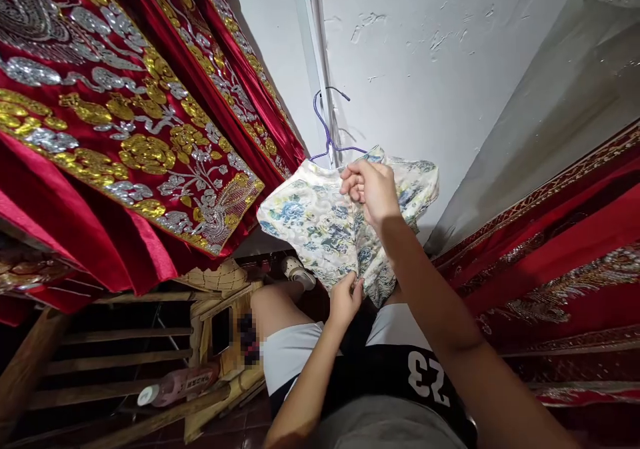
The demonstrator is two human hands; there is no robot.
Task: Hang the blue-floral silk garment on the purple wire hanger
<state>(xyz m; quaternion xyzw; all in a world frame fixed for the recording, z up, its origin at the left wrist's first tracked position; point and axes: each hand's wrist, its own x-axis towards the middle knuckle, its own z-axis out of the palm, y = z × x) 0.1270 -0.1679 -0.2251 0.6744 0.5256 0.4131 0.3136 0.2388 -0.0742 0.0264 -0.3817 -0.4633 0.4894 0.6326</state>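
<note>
A pale floral garment with blue and yellow flowers hangs on a purple hanger in front of me. A seam or opening runs down its middle. Low on that line, my left hand pinches the fabric between thumb and fingers. Higher up, close to the neckline, my right hand is curled closed in front of the cloth. Whatever its fingertips may hold is too small or hidden to make out. Past the right hand, the garment's other shoulder spreads out.
Red cloth with gold and silver sequins hangs at left, and more red embroidered fabric at right. Behind the hanger rises a white wall. Lower left are a wooden slatted rack, a pink bottle and a white shoe.
</note>
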